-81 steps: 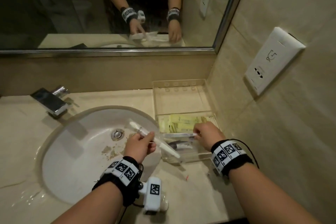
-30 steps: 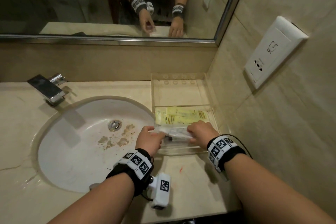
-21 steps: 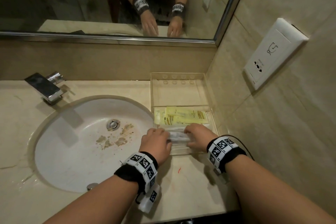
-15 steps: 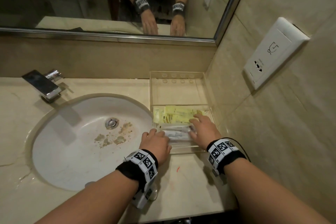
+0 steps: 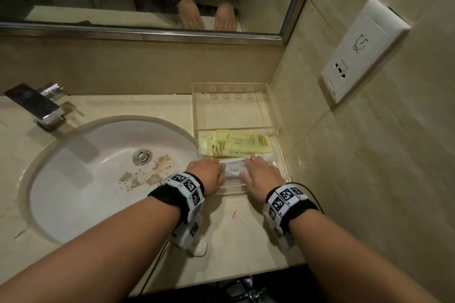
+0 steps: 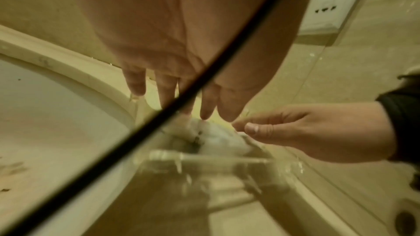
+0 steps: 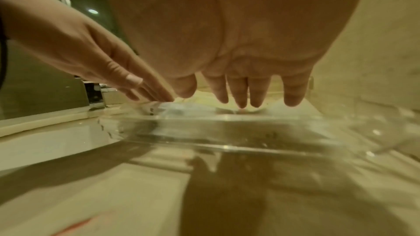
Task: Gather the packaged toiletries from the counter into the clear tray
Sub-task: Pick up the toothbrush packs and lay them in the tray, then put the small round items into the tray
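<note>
The clear tray (image 5: 283, 155) stands on the counter against the right wall, and its far compartment holds nothing. In the near compartment lie yellow packets (image 5: 236, 145), with white and clear packets (image 5: 234, 171) in front of them. My left hand (image 5: 214, 170) and right hand (image 5: 256, 167) both lie palm down over the white packets, fingers straight. In the left wrist view the left fingers (image 6: 205, 107) touch the packets (image 6: 216, 135), with the right hand (image 6: 295, 132) beside them. From the right wrist, the straight right fingers (image 7: 240, 94) reach over the tray's near wall (image 7: 227, 132).
The white sink basin (image 5: 98, 179), flecked with brown stains, sits just left of the tray, with the chrome faucet (image 5: 37, 106) behind it. A wall socket (image 5: 362, 51) is on the right wall. A small red scrap (image 5: 234, 214) lies on the counter in front of the tray.
The left hand brought a packaged toothbrush from over the basin into the tray's near compartment and let it go. Both hands then flattened onto the white packets.
</note>
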The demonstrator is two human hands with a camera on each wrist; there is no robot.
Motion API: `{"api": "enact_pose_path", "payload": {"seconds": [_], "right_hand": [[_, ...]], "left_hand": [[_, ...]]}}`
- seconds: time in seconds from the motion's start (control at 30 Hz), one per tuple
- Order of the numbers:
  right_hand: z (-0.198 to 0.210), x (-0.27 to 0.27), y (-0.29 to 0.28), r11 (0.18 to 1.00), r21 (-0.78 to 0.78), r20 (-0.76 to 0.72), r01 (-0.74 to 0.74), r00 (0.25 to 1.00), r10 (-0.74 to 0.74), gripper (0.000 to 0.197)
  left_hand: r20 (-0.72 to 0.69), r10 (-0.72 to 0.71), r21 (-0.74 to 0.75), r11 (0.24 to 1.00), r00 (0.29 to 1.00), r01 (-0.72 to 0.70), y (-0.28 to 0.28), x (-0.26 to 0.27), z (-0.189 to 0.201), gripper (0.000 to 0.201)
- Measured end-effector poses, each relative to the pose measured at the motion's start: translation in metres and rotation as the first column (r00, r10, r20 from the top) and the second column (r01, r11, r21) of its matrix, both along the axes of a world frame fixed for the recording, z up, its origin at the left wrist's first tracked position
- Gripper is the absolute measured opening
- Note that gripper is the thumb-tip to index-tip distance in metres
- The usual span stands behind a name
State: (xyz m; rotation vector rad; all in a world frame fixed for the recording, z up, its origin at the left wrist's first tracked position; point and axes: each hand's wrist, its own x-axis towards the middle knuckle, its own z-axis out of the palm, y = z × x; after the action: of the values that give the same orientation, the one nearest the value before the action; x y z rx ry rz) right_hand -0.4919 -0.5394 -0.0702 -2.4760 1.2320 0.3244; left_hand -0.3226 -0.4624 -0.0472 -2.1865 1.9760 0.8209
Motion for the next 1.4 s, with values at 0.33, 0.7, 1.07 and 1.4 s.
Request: {"api": "enact_pose_path", "payload": {"seconds": [0.33,0.7,1.07,1.4], "right_hand": [[0.042,0.040,0.047,0.994,-0.099,0.201,0.046,0.979,-0.025,0.028],[0.027,0.050,0.142,0.999,0.020,-0.034,0.037,0.999,-0.036,0.043],[0.005,0.077,0.190,0.983,-0.100,-0.169,0.153,0.971,-0.168,0.058],[0.001,0.082,0.186,0.990,-0.100,-0.219,0.103,0.968,-0.123,0.053]], "left_hand": [[-0.176,0.230,-0.151,0.954,0.957,-0.257,0.041,0.037,0.047,0.036],[-0.212,0.269,0.001,0.961,0.939,-0.275,0.128,0.079,0.027,0.033],[-0.243,0.239,0.067,0.971,0.940,-0.230,0.159,0.076,0.009,0.033],[-0.262,0.232,0.054,0.973,0.937,-0.226,0.154,0.074,0.011,0.032]]}}
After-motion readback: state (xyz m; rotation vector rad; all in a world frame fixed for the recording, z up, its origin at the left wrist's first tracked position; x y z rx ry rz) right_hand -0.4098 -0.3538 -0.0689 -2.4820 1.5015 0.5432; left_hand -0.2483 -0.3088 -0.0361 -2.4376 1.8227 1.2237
